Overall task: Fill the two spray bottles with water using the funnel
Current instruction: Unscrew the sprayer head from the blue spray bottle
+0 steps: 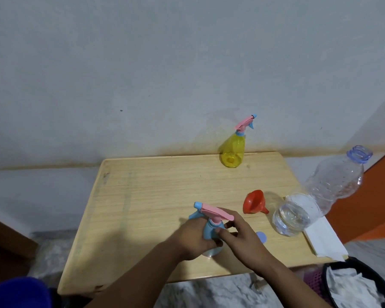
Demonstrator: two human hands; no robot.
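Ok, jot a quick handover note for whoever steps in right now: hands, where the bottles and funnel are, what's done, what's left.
Left hand grips the near spray bottle body; right hand pinches its blue collar, sprayer head on.
Yellow spray bottle stands capped at the table's far edge.
Red funnel lies on its side beside the open water bottle, which holds water.
Done: nothing visibly filled.
Left: likely unscrew both heads, funnel water in.

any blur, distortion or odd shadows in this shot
Head view: wide-angle bending leans the water bottle and yellow spray bottle outward; soft shadows fall left of the hands, left hand and right hand, on the table; the funnel is fairly sharp, frame corners smeared.
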